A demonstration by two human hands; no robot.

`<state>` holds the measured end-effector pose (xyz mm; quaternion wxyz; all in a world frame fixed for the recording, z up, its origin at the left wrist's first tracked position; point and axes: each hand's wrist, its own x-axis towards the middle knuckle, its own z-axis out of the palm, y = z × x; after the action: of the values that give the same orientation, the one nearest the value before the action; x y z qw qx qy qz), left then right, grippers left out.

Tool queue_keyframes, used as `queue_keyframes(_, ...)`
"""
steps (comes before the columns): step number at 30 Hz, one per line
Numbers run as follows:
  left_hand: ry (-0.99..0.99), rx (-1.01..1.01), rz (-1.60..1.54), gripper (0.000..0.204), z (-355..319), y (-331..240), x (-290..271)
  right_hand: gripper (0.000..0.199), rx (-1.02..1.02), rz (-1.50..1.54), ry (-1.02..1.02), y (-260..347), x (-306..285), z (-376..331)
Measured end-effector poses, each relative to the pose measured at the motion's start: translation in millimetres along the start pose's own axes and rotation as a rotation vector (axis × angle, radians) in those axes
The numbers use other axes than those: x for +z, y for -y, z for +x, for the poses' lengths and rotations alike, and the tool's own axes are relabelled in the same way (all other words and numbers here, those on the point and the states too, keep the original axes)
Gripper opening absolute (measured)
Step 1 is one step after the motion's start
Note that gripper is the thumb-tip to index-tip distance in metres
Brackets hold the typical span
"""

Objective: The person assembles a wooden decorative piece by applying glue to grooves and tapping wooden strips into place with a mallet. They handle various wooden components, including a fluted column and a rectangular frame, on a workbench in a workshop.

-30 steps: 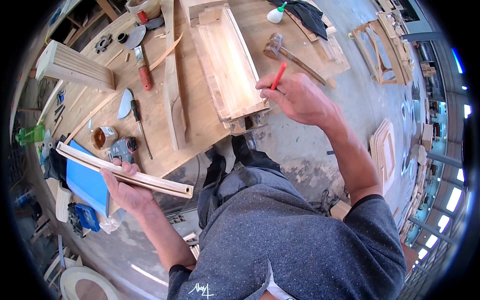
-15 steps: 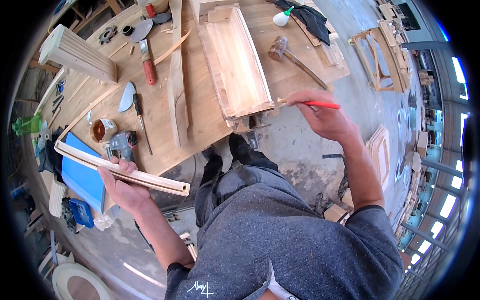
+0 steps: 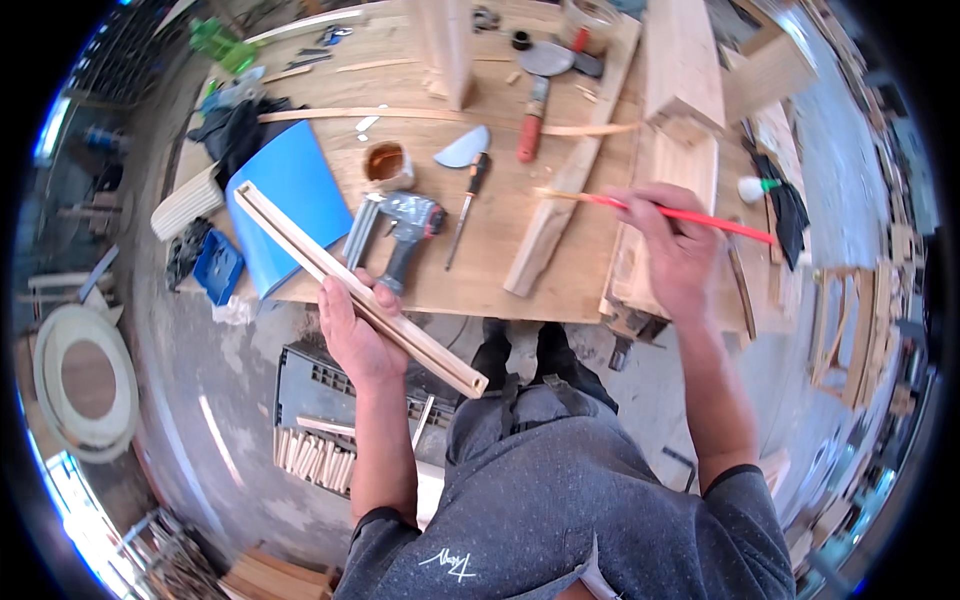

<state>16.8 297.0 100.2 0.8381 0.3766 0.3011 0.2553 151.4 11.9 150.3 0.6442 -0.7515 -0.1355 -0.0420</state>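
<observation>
A long pale wooden strip (image 3: 295,240) with a groove along it and a small hole near its lower end lies in my left hand (image 3: 352,335). My fingers and thumb are wrapped round its middle. My right hand (image 3: 680,255) pinches a thin brush (image 3: 735,226) with a red handle. Its pale tip points left and hangs over the bench, apart from the strip. An open jar (image 3: 388,165) of amber-brown liquid, likely glue, stands on the bench beyond the strip, beside a grey nail gun (image 3: 408,225).
The wooden bench (image 3: 480,290) bears a blue folder-like sheet (image 3: 310,165), a screwdriver (image 3: 468,205), a red-handled scraper (image 3: 532,125), a shaped wooden leg (image 3: 560,215) and a long wooden box (image 3: 690,160). A crate of short wooden pieces (image 3: 315,458) sits below on the left.
My view has swung left. The strip in my left hand now slants more steeply. My right hand with the brush has moved left, from the box's near end to over the box.
</observation>
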Motion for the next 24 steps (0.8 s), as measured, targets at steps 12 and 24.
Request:
queue_keyframes(12,0.041,-0.043,-0.087,0.040,-25.2,-34.4,-65.6,0.034,0.091,-0.202,0.451,-148.2,252.5,98.0)
queue_keyframes(24,0.260,0.050,0.069,0.033,-40.4,25.3,22.3,0.052,0.345,-0.142,0.570,-80.1,48.4,95.2)
